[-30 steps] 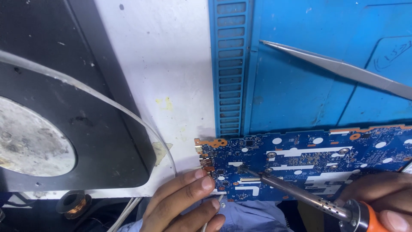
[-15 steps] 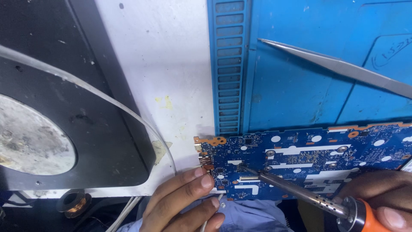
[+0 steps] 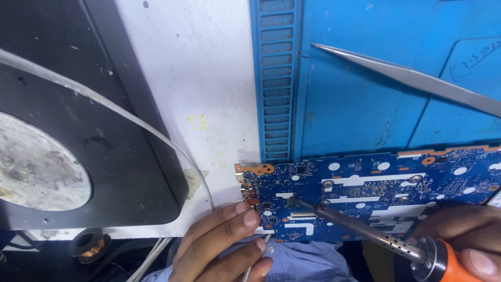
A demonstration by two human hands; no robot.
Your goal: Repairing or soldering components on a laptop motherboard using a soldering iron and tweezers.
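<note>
1. Right hand (image 3: pixel 462 245), bottom right corner, partly cut off: closed around the orange handle of a soldering iron (image 3: pixel 365 232).
2. Iron's metal barrel runs up-left from the handle. Tip sits on the circuit board (image 3: pixel 386 188), at a small component near the board's left end, just above a white connector strip.
3. Left hand (image 3: pixel 224 245), bottom centre: fingers loosely curled, fingertips (image 3: pixel 245 216) pressed against the board's lower-left edge, next to the orange-brown connectors on that edge. A thin white strand passes under the fingers; cannot tell whether the hand actually pinches it.
4. Board: blue, white markings and round holes, lies flat. Top edge overlaps the lower edge of the blue work mat (image 3: pixel 365 89); lower edge overhangs the bench toward the person, over light blue cloth (image 3: pixel 308 263).
5. Metal tweezers (image 3: pixel 407 78) lie on the mat, upper right, point aimed left, well apart from both hands.
6. Left of the mat: white bench top (image 3: pixel 203 78), then a black unit with a round grey plate (image 3: pixel 36 167). A clear-white cable (image 3: pixel 130 117) arcs across it down toward the left hand.
7. Small spool of copper-coloured wire (image 3: pixel 88 245) sits below the black unit, bottom left.
</note>
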